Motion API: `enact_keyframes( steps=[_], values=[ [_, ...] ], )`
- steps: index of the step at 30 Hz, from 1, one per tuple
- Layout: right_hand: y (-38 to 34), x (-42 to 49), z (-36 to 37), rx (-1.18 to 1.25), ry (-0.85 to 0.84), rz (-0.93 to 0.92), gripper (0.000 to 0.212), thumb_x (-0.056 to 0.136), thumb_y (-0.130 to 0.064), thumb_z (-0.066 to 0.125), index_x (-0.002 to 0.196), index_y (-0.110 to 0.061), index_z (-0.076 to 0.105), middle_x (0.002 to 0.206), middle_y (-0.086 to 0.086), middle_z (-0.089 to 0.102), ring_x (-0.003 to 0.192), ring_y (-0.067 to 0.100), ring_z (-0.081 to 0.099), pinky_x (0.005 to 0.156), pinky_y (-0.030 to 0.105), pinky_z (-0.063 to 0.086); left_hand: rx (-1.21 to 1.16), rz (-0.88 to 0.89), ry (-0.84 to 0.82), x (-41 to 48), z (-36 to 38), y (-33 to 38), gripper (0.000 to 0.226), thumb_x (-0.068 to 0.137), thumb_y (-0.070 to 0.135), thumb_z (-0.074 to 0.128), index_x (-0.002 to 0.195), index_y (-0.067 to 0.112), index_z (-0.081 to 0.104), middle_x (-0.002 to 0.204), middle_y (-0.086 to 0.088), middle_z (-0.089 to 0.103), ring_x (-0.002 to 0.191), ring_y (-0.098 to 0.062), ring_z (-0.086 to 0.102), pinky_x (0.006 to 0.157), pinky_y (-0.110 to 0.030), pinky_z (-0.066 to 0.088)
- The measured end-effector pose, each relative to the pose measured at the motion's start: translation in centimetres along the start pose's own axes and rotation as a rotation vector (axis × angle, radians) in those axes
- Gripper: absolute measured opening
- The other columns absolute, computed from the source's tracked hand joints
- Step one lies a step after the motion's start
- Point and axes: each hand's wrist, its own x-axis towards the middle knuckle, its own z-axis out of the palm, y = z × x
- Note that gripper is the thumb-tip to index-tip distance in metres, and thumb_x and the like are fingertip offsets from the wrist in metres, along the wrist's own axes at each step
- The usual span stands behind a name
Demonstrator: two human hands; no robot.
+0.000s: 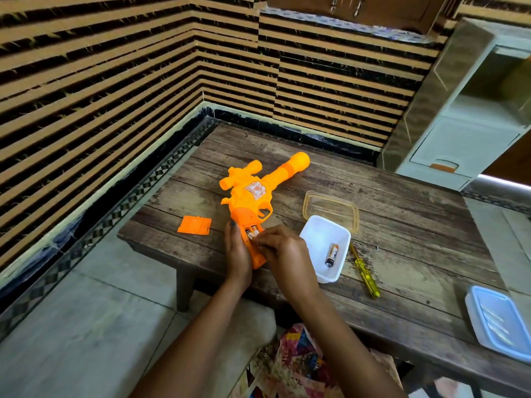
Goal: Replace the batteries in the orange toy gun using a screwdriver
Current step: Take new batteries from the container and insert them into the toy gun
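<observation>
Left hand [237, 255] gripping the handle of the orange toy gun [247, 196] at frame centre, right hand [283, 248] with fingertips curled into its open battery bay [252, 230], grasp unclear, screwdriver [365, 271] and white tray [321, 234] with one battery [332, 255] to the right, orange cover [194, 224] left, barrel pointing upper right

One wide-angle head-worn view looks forward and down; it sits close above the table [408, 234]. The room corner [202, 101] lies ahead.
</observation>
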Motion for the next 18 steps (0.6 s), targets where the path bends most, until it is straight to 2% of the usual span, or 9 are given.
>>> enact_keyframes(
  steps=[2, 5, 9, 12, 15, 18],
  values=[
    [0.1, 0.4, -0.2, -0.016, -0.032, -0.021, 0.020, 0.076, -0.002, 0.062, 0.091, -0.008, 0.075, 0.094, 0.009, 0.068, 0.083, 0.021, 0.065, 0.071, 0.029, 0.053, -0.011, 0.003, -0.005, 0.0, 0.1, -0.2, 0.045, 0.099, 0.031, 0.034, 0.132, 0.001, 0.040, 0.127, -0.028, 0.048, 0.105, -0.027, 0.049, 0.091, -0.044, 0.040],
    [0.0, 1.0, -0.1, -0.059, -0.072, -0.048, 0.021, 0.071, 0.002, 0.063, 0.084, -0.008, 0.075, 0.088, 0.009, 0.069, 0.080, 0.023, 0.065, 0.070, 0.032, 0.053, -0.022, 0.024, -0.017, 0.1, 0.2, -0.2, 0.027, 0.101, 0.020, 0.028, 0.117, 0.008, 0.047, 0.108, -0.018, 0.053, 0.097, -0.026, 0.050, 0.084, -0.039, 0.040],
    [0.0, 1.6, -0.1, -0.054, -0.081, -0.021, 0.019, 0.072, 0.002, 0.064, 0.082, -0.010, 0.074, 0.086, 0.007, 0.071, 0.081, 0.021, 0.065, 0.072, 0.031, 0.051, -0.023, 0.003, -0.010, 0.6, 0.1, -0.5, 0.039, 0.101, 0.023, 0.028, 0.129, -0.001, 0.042, 0.112, -0.023, 0.052, 0.100, -0.027, 0.050, 0.085, -0.039, 0.041],
    [0.3, 2.1, 0.0, -0.060, -0.112, 0.050, 0.015, 0.071, -0.001, 0.067, 0.080, -0.013, 0.072, 0.084, 0.005, 0.071, 0.080, 0.019, 0.064, 0.072, 0.032, 0.049, -0.013, -0.014, 0.007, 0.6, 0.2, -0.5, 0.041, 0.101, 0.024, 0.028, 0.130, 0.000, 0.044, 0.117, -0.022, 0.054, 0.104, -0.029, 0.053, 0.088, -0.040, 0.043],
    [0.4, 2.6, 0.7, -0.116, -0.108, 0.041, 0.015, 0.069, 0.000, 0.061, 0.074, -0.012, 0.068, 0.079, 0.007, 0.067, 0.073, 0.025, 0.062, 0.064, 0.036, 0.049, 0.027, 0.041, 0.003, 0.1, 0.5, -0.6, 0.038, 0.101, 0.020, 0.032, 0.129, -0.004, 0.042, 0.119, -0.025, 0.053, 0.103, -0.028, 0.053, 0.088, -0.039, 0.042],
    [0.3, 3.2, 1.3, -0.168, -0.063, 0.055, 0.011, 0.070, 0.000, 0.058, 0.073, -0.009, 0.064, 0.077, 0.012, 0.062, 0.068, 0.031, 0.058, 0.056, 0.033, 0.040, 0.070, 0.088, -0.033, -0.5, 0.8, -0.6, 0.031, 0.100, 0.016, 0.034, 0.123, -0.001, 0.045, 0.111, -0.016, 0.054, 0.094, -0.018, 0.052, 0.081, -0.031, 0.042]
  ],
)
